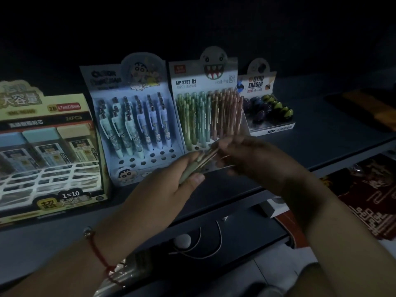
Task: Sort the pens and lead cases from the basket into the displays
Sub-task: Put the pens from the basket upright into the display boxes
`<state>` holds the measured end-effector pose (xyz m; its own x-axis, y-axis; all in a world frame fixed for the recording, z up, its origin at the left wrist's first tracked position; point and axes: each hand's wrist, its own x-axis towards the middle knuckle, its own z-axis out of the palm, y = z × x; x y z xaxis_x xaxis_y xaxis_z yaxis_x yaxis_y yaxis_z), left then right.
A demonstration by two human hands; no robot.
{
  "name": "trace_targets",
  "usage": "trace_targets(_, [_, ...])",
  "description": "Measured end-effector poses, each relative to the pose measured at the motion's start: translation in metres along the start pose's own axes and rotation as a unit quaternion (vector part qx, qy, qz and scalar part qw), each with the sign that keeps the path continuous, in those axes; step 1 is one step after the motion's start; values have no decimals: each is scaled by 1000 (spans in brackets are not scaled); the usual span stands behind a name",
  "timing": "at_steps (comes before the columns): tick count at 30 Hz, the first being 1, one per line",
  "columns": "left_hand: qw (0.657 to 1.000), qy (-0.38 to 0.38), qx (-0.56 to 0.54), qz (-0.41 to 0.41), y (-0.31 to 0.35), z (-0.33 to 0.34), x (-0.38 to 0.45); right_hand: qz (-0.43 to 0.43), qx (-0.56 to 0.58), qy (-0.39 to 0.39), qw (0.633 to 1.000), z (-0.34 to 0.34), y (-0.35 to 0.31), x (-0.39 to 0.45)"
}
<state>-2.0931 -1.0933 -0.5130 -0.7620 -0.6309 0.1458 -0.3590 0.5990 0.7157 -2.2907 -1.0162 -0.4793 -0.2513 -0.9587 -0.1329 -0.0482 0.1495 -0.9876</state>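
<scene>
Pens (206,157) lay bunched in my left hand (171,185), its grip clenched round their lower ends, so that they fanned up and to the right, just in front of the monster-faced display (205,82). My right hand (252,155) met their upper ends, fingers curled at the tips; blur kept me from telling whether that grip pinched one or only touched.

The monster-faced display stood packed with green pens on its left and pinkish ones on its right, with a few bare holes along the front row. Beside it on the left, the cartoon display (128,82) held white and pale-blue pens in its back rows; its front holes were open. Further left, the lead-case box (49,108) carried blue, teal and cream cases, and the white basket (49,179) sat against its front. The eraser display (261,82) on the right held dark rounded erasers.
</scene>
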Motion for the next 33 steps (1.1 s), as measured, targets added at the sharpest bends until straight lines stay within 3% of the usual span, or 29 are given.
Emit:
trace_targets(4, [1000, 15, 9, -1, -4, -1, 0, 45, 131, 116, 984, -20, -5, 4])
trace_targets(12, [999, 14, -27, -42, -1, 0, 1, 49, 249, 201, 946, -34, 0, 13])
trace_targets(20, [998, 40, -35, -33, 5, -1, -2, 16, 184, 215, 959, -35, 3, 13])
trace_targets(33, [998, 58, -10, 4, 5, 3, -4, -145, 155, 307, 928, -37, 5, 8])
